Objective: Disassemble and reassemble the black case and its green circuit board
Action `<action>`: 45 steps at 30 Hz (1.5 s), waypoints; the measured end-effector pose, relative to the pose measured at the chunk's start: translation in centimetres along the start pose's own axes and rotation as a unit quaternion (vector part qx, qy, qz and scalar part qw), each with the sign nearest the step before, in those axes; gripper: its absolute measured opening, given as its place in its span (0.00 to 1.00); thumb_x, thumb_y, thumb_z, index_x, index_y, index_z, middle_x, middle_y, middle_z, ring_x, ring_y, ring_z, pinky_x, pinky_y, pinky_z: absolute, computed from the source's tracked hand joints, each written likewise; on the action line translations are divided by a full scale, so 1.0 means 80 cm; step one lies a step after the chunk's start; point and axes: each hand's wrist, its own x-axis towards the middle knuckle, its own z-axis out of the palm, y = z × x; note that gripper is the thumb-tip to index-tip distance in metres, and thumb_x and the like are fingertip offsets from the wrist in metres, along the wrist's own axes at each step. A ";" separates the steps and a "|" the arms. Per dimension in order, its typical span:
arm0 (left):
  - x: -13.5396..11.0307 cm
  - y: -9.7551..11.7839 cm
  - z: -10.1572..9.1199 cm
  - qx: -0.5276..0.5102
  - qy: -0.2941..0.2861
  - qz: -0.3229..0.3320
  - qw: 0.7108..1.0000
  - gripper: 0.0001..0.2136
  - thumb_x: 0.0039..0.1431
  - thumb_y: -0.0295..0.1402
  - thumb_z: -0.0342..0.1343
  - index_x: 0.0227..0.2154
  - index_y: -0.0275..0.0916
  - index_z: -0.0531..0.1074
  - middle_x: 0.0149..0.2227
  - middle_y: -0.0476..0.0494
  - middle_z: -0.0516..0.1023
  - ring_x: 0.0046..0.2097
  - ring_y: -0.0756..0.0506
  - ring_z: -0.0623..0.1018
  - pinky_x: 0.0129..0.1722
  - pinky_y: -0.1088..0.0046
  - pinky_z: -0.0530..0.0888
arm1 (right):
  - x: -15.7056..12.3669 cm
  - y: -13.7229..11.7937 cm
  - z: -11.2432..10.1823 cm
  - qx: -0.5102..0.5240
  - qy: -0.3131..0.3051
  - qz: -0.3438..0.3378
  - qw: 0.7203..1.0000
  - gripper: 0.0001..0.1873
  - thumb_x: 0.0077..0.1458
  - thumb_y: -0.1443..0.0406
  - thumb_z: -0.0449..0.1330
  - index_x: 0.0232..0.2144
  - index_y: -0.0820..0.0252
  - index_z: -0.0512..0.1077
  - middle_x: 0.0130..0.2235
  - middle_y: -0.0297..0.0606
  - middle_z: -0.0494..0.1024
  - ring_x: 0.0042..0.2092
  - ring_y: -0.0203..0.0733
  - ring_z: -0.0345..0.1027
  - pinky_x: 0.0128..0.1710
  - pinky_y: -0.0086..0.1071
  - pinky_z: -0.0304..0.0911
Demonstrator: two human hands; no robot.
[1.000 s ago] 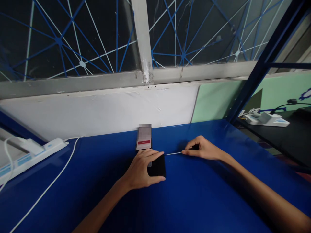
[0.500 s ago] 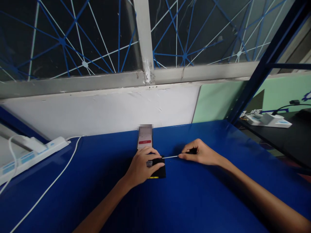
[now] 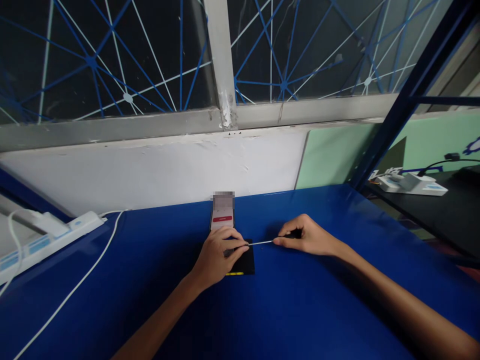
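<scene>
My left hand (image 3: 217, 256) is closed over a small black device (image 3: 243, 263) lying on the blue table (image 3: 300, 310), fingers curled on its top edge. My right hand (image 3: 305, 236) pinches a thin tool with a black handle and a silver shaft (image 3: 260, 243). The shaft points left and its tip reaches the device at my left fingertips. A phone (image 3: 222, 215) with a lit screen and a red bar lies just behind my left hand.
A white power strip (image 3: 45, 237) with a white cable (image 3: 71, 292) sits at the table's left edge. A white wall and a window with blue and white lines stand behind. At the right, a dark blue post (image 3: 405, 100) and a black bench with a white appliance (image 3: 412, 184).
My right hand has moved the tool left until its tip meets the black device. My left hand has shifted its fingers up on the device, uncovering a yellow strip on the front edge.
</scene>
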 end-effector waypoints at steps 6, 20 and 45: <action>0.001 -0.001 0.000 0.015 0.013 0.016 1.000 0.07 0.62 0.33 0.54 0.32 0.43 0.77 0.36 0.47 0.78 0.40 0.44 0.77 0.43 0.62 0.72 | 0.001 0.001 -0.002 -0.013 0.005 -0.002 1.000 0.22 0.56 0.51 0.59 0.25 0.64 0.76 0.20 0.33 0.68 0.22 0.31 0.51 0.20 0.28 0.46; 0.000 0.003 -0.001 0.057 0.027 0.052 0.997 0.07 0.61 0.29 0.55 0.30 0.43 0.77 0.34 0.48 0.79 0.40 0.44 0.76 0.43 0.62 0.69 | 0.000 -0.008 -0.001 -0.100 0.018 -0.023 0.995 0.21 0.56 0.51 0.59 0.27 0.62 0.79 0.23 0.36 0.76 0.23 0.33 0.59 0.23 0.29 0.49; -0.008 0.004 -0.005 0.033 -0.120 -0.014 0.992 0.35 0.44 0.56 0.64 0.54 0.45 0.69 0.51 0.40 0.74 0.50 0.35 0.72 0.47 0.50 0.69 | 0.001 0.026 -0.018 -0.068 -0.022 0.030 0.997 0.21 0.55 0.51 0.59 0.24 0.63 0.78 0.20 0.32 0.69 0.23 0.31 0.52 0.22 0.27 0.48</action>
